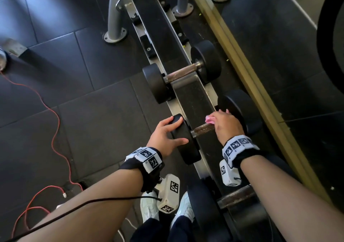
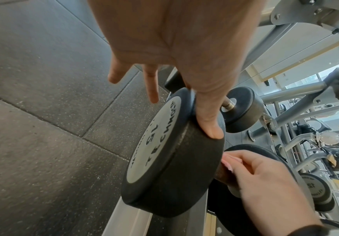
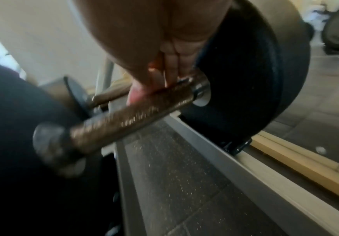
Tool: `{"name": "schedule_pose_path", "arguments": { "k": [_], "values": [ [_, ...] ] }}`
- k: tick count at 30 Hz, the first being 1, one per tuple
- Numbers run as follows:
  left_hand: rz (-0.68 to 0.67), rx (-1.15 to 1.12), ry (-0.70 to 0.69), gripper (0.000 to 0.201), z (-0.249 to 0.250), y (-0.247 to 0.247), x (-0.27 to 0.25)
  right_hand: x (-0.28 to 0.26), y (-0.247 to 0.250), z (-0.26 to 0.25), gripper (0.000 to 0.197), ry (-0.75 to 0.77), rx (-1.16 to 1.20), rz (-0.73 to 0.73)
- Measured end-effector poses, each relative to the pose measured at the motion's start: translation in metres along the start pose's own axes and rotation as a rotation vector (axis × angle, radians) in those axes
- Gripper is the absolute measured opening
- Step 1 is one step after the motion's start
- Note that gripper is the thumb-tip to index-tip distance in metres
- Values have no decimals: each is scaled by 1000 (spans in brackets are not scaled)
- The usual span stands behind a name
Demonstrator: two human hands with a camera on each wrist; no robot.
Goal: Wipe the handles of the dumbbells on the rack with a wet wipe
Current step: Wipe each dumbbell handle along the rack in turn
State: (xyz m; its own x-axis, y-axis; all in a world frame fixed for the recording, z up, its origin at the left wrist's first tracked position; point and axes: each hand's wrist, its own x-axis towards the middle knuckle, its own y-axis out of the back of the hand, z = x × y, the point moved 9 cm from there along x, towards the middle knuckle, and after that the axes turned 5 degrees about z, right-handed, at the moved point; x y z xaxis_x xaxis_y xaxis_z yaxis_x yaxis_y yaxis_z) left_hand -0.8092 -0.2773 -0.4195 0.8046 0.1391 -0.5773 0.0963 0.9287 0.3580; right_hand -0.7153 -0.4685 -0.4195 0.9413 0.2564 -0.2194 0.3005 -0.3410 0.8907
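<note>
On the rack [image 1: 154,18], the middle dumbbell has a rusty knurled handle [image 1: 202,129] between black heads. My left hand [image 1: 175,130] rests on its near head [image 1: 186,148], with the thumb [image 2: 209,121] lying along the rim [image 2: 174,167] and the fingers spread straight. My right hand [image 1: 226,124] is curled over the handle [image 3: 128,121] close to the far head [image 3: 255,79]. It presses a pink wet wipe [image 1: 210,119] against the handle. The wipe [image 2: 228,161] peeks out beside the fingers [image 3: 170,71]. The right wrist view is motion-blurred.
A second dumbbell [image 1: 182,74] lies farther along the rack and a third [image 1: 236,195] nearer my feet. A wood-framed mirror [image 1: 251,85] runs right behind the rack. Grey posts [image 1: 115,18] stand at the far end. A red cable [image 1: 55,130] trails over the dark floor tiles.
</note>
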Motion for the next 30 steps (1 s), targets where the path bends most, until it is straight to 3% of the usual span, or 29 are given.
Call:
{"name": "schedule_pose_path", "arguments": {
  "k": [2, 9, 15, 21, 23, 27, 30],
  "values": [
    [9, -9, 3, 70, 0, 0, 0, -3, -10, -3, 18, 33, -85, -55],
    [28, 1, 14, 71, 3, 2, -3, -7, -15, -11, 14, 158, 42, -104],
    [38, -30, 21, 72, 3, 1, -3, -1, -13, -7, 28, 73, 99, -87],
    [49, -23, 22, 72, 1, 1, -3, -14, -25, -38, 33, 219, 97, -165],
    [52, -6, 28, 73, 0, 1, -3, -7, -14, -29, 34, 204, 116, -129],
    [36, 109, 46, 73, 2, 3, -5, -1, 3, -5, 26, 148, -179, -25],
    [40, 145, 61, 71, 1, 4, -4, -10, -3, -10, 32, 96, -119, -30]
  ]
}}
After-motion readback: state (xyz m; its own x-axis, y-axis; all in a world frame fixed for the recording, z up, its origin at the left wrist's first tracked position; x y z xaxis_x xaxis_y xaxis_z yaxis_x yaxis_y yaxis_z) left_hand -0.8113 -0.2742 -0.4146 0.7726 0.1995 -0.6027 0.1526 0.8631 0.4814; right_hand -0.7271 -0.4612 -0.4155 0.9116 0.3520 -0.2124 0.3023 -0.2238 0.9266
